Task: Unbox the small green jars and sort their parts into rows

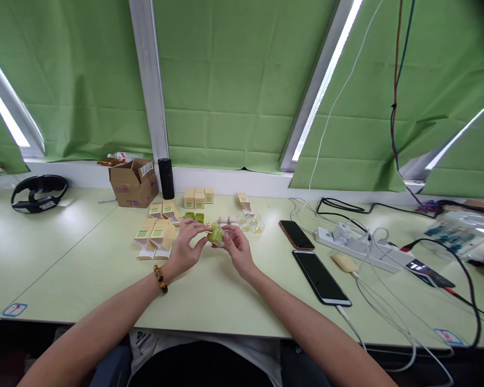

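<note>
Over the middle of the table, a small glossy green block-like piece (pixel 215 235), with what looks like clear plastic at its right side, is held between both hands. My left hand (pixel 186 246) pinches it from the left with thumb and fingers. From the right, the fingertips of my right hand (pixel 239 250) close on it, partly covering it. Just behind lie more green pieces (pixel 194 216), pale pink pieces (pixel 228 220) and clear plastic cups (pixel 250 223) with yellow bits inside. Left of my left hand stand several opened cream card boxes (pixel 155 236) with green windows.
Closed cream boxes (pixel 199 198) stand farther back, near a black cylinder (pixel 166 178) and a brown carton (pixel 134 183). Headphones (pixel 39 193) lie far left. To the right are two phones (pixel 321 277), a power strip (pixel 358 248) and tangled cables. Another person's hand shows at the right edge.
</note>
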### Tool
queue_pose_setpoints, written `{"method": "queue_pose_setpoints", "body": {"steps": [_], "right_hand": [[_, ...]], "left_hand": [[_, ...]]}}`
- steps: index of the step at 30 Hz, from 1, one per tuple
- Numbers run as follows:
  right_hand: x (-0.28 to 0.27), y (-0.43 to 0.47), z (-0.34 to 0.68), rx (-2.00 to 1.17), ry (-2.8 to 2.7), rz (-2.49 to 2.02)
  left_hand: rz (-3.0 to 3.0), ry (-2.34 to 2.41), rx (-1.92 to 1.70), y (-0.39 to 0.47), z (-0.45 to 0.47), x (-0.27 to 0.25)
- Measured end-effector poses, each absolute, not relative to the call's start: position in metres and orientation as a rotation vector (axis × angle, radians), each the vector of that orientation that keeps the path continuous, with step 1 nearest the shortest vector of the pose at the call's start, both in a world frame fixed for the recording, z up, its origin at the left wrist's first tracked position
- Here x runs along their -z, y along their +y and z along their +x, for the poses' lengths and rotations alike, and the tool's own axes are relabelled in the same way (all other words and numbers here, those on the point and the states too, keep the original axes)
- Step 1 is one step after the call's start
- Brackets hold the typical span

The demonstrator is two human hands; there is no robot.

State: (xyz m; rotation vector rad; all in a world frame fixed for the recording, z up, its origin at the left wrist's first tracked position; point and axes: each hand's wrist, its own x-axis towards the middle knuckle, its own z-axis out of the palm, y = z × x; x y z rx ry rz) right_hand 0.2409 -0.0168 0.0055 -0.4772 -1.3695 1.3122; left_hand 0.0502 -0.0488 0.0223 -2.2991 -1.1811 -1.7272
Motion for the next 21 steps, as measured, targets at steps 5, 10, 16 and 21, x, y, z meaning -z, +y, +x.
{"method": "queue_pose_setpoints", "body": {"steps": [5, 10, 16, 21], "right_hand": [[0.003, -0.009, 0.238, -1.541, -1.336, -0.494], [0.006, -0.013, 0.238, -1.449, -1.504, -0.519], [0.007, -0.013, 0.24, -1.125, -1.692, -0.687], [0.006, -0.01, 0.239, -1.184, -1.64, -0.688]], "left_hand": [[-2.329, -1.339, 2.024, -0.044, 0.052, -0.018], [-2.356, -1.677, 2.146, -0.045, 0.055, -0.015], [-2.331, -1.81, 2.077, -0.044, 0.056, -0.013], [-2.237, -1.904, 2.224, -0.039, 0.058, -0.009]]}}
